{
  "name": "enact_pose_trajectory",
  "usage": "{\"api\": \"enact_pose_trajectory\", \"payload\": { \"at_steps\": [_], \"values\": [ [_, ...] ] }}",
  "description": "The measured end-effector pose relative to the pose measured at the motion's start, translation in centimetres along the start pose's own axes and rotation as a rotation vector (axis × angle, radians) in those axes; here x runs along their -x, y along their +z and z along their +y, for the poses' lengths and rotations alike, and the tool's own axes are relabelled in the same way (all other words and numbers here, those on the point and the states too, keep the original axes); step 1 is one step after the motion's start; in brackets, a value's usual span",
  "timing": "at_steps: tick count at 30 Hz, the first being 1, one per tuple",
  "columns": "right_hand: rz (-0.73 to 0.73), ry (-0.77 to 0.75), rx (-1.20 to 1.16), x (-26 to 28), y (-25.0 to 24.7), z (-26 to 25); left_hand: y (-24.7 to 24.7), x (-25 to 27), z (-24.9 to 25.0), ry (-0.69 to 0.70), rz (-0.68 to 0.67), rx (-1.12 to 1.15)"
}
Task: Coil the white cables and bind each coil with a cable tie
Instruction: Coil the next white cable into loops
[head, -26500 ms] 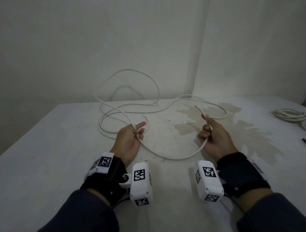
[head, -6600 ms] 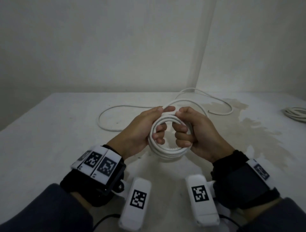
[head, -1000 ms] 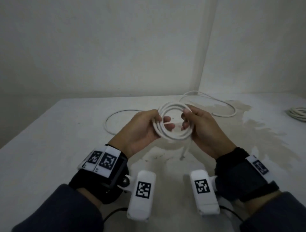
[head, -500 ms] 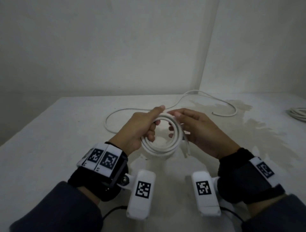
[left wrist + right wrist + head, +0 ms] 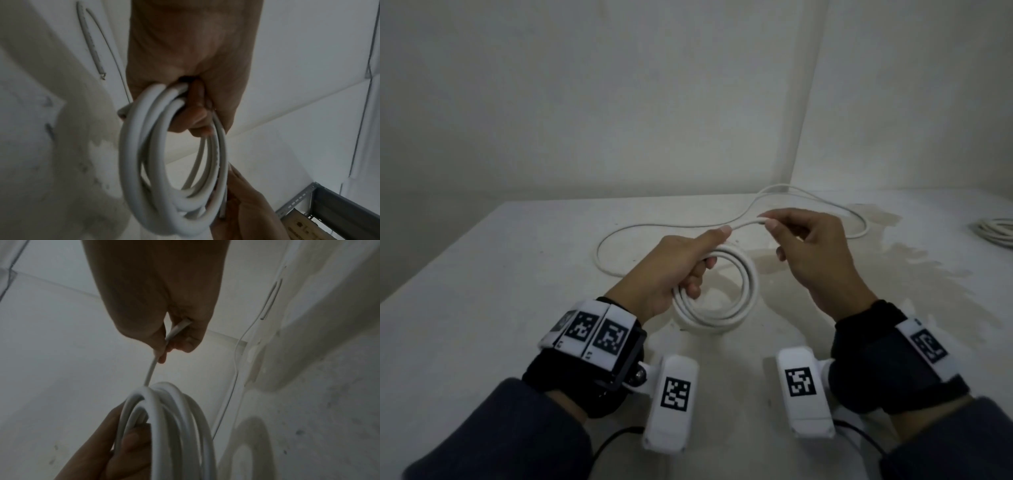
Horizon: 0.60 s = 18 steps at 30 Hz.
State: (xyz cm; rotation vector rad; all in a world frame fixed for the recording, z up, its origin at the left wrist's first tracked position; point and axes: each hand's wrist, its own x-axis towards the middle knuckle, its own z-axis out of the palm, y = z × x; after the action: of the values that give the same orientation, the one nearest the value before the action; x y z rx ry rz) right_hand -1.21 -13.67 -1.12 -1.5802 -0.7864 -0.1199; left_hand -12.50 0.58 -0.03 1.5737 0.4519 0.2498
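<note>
A white cable coil point(image 5: 748, 291) of several turns hangs just above the table. My left hand point(image 5: 690, 270) grips its left side, fingers curled through the ring, and the left wrist view shows the coil point(image 5: 133, 162) hanging from those fingers point(image 5: 193, 116). A short free end of the cable point(image 5: 744, 223) rises from the top of the coil. My right hand point(image 5: 768, 224) pinches its tip between thumb and forefinger, up and to the right of the coil. In the right wrist view the pinched cable end point(image 5: 176, 331) runs down to the coil point(image 5: 174, 418).
A loose run of white cable point(image 5: 640, 226) curves over the table behind the hands toward the corner; whether it joins the coil is hidden. Another coiled white cable point(image 5: 996, 233) lies at the far right edge. The stained white table point(image 5: 482, 308) meets bare walls.
My right hand left the coil's side and drew the free end up and to the right. The coil now hangs from the left hand alone, slightly lower and flatter.
</note>
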Motion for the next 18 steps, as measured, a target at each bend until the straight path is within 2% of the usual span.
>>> {"api": "enact_pose_trajectory", "payload": {
  "at_steps": [5,7,11,18],
  "values": [
    [0.131,0.002,-0.034,-0.2,-0.1,-0.1,0.6,-0.1,0.1,0.052,0.014,-0.007],
    [0.074,0.104,-0.100,0.2,0.0,-0.4,0.3,-0.1,0.1,0.047,0.064,0.095],
    [-0.193,0.331,-0.148,0.9,0.3,-0.5,-0.6,-0.4,-0.2,0.022,0.200,0.345],
    [-0.254,0.419,-0.375,1.4,0.5,-0.9,-0.2,-0.9,-0.6,0.017,0.302,0.561]
  ]
}}
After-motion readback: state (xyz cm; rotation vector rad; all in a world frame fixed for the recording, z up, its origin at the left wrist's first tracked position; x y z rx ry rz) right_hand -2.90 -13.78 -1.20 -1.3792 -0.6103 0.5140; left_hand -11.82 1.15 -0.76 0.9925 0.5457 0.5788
